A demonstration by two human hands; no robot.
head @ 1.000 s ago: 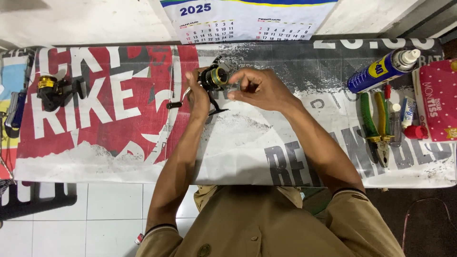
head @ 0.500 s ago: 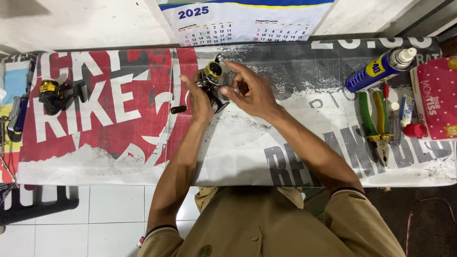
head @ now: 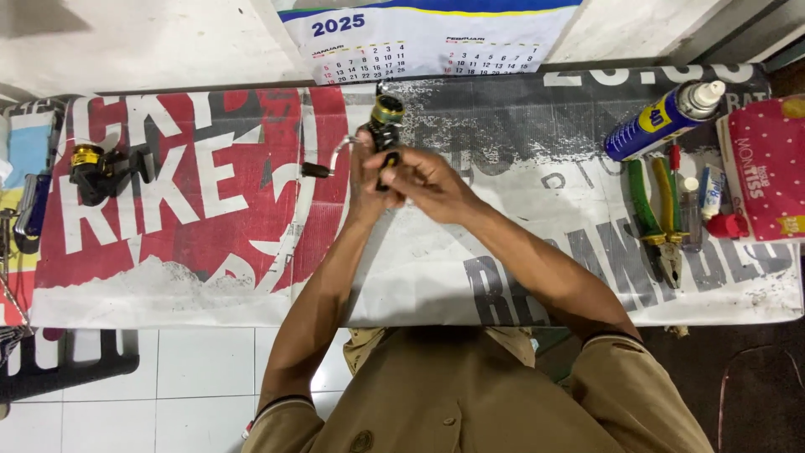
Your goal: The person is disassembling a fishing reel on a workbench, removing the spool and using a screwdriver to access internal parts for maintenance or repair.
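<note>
Both hands grip a fishing reel (head: 384, 126) above the table (head: 503, 277): left hand (head: 366, 180) closed round its body, right hand (head: 423, 180) pinching beside it; pliers (head: 658, 218) lie well right

This looks like a small repair bench in a home workshop. A printed banner (head: 210, 218) in red, white and grey covers the bench as a work mat, reaching its front edge above a white tiled floor (head: 193, 377). Near the right edge lie a blue spray can (head: 662, 117), green-handled pliers (head: 658, 226) and small bottles (head: 700, 201). A black and gold fishing reel (head: 101, 168) sits near the left edge. A wall calendar (head: 419, 38) hangs past the back edge.
</note>
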